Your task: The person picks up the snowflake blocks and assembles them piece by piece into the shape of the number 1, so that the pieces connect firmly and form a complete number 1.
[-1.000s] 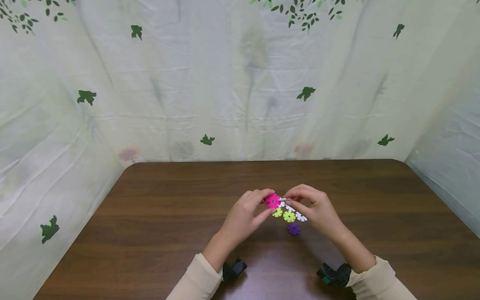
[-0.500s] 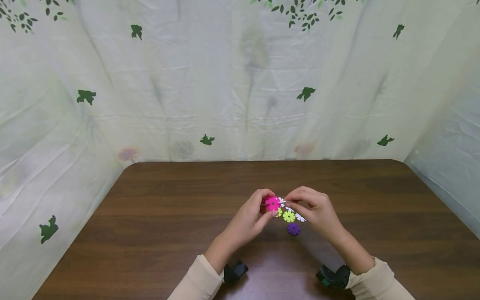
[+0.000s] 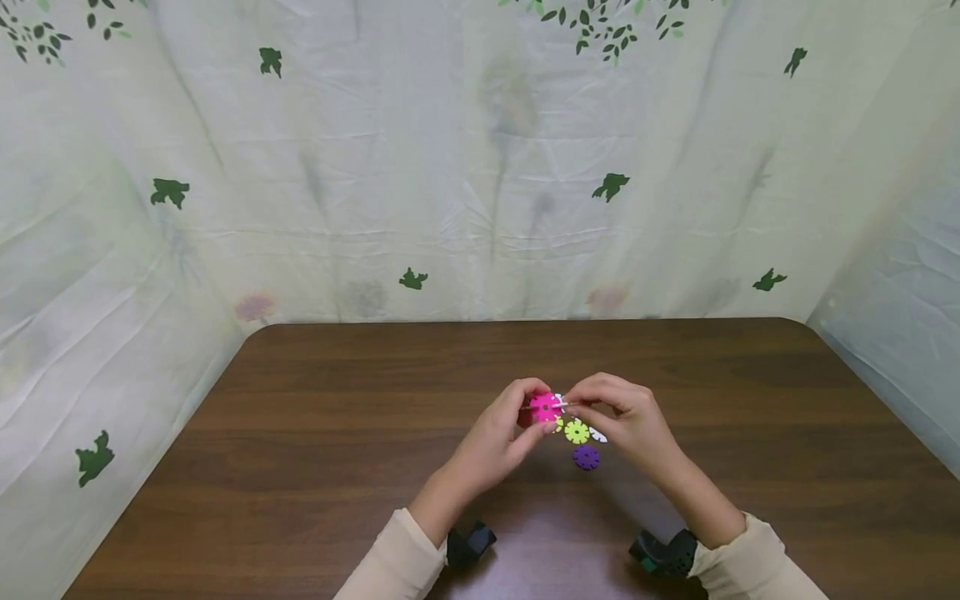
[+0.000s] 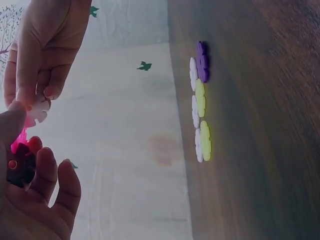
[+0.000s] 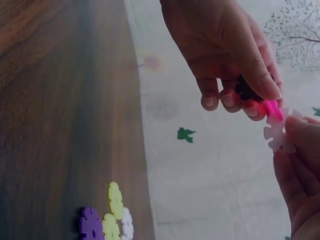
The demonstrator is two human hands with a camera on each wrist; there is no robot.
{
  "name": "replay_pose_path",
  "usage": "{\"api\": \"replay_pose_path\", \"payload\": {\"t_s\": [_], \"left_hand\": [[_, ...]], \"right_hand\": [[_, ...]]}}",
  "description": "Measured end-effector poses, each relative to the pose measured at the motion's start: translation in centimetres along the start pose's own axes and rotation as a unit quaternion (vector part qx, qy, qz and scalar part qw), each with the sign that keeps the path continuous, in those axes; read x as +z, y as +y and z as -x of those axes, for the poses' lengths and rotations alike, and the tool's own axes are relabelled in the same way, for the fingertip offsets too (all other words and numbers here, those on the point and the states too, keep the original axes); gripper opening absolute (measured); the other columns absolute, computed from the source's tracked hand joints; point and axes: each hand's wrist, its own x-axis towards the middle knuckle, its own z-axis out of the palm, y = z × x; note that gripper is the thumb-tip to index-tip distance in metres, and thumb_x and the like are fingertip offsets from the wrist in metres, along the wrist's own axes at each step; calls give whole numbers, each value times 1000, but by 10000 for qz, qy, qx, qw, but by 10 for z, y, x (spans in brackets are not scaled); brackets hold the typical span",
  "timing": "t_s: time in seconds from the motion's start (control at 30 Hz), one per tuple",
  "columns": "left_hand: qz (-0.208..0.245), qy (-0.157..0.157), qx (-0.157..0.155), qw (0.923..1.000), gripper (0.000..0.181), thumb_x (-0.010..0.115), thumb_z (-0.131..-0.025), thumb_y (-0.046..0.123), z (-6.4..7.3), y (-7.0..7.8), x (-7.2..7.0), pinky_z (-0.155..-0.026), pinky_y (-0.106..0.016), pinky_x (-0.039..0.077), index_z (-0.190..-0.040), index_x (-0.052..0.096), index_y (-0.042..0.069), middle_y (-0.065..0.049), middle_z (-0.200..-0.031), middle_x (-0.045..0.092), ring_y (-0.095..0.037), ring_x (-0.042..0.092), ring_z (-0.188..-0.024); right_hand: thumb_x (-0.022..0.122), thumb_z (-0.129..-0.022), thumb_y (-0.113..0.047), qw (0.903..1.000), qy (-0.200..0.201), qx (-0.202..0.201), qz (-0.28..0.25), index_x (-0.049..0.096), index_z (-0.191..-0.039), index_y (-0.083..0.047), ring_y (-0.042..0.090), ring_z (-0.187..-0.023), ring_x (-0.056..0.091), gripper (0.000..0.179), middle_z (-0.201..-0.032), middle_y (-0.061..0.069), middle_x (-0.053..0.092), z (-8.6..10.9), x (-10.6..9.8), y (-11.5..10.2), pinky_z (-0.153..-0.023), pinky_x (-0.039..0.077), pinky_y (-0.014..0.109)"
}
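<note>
My left hand (image 3: 486, 433) grips a pink notched snowflake disc (image 3: 545, 407) between thumb and fingers, above the table. A dark notched disc (image 4: 21, 166) shows under the pink one, among the left fingers in the left wrist view. From the right, my right hand (image 3: 626, 417) pinches a white notched disc (image 5: 275, 134) edge-on to the head camera. The white disc's edge meets the pink disc's rim, their notches overlapping in the right wrist view. Fingertips hide part of both discs.
Just beyond and below the hands, several loose discs lie on the brown wooden table (image 3: 337, 450): a purple disc (image 3: 586, 457), yellow discs (image 3: 577, 431) and white discs (image 4: 193, 74). A pale curtain (image 3: 450, 167) with leaf and bird prints hangs behind the table.
The left hand has lowered the pink disc slightly and tilted a little. The right hand has shifted slightly left, bringing the white disc closer against the pink one.
</note>
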Motion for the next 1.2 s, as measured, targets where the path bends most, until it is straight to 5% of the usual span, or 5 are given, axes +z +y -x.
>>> {"api": "replay_pose_path", "payload": {"t_s": [0.33, 0.53, 0.9, 1.2], "left_hand": [[7, 202, -248, 9995, 39, 64, -83, 13, -1, -2, -2, -71, -24, 47, -117, 47, 5, -1, -103, 50, -10, 49, -85], [49, 462, 38, 9989, 49, 72, -76, 14, -2, -3, -2, -73, -28, 48, -120, 50, 7, -4, -111, 51, -10, 51, -90], [-445, 768, 595, 9943, 43, 76, -71, 13, -1, -2, 2, -72, -14, 45, -111, 60, 6, 0, -102, 57, -7, 52, -87], [-650, 1034, 852, 9889, 34, 75, -72, 10, -1, -5, 2, -67, -16, 47, -104, 63, 7, -1, -93, 58, -8, 54, -81]], "right_hand": [[65, -72, 15, 9981, -172, 583, 0, 64, -90, -4, 13, -78, 57, 26, -87, 3, 61, 1, -8, -1, -65, 49, 23], [63, -76, 12, 9918, -79, 1219, -386, 63, -88, 0, 16, -67, 56, 17, -81, 12, 61, 2, -7, -3, -56, 48, 25], [64, -81, -2, 9517, -165, 2574, -1668, 60, -90, 7, 15, -64, 60, 13, -77, 9, 63, 3, 0, -7, -57, 50, 28], [65, -82, -4, 9522, -272, 2647, -1500, 61, -93, 5, 15, -67, 60, 15, -81, 12, 63, 1, 1, -9, -59, 50, 27]]}}
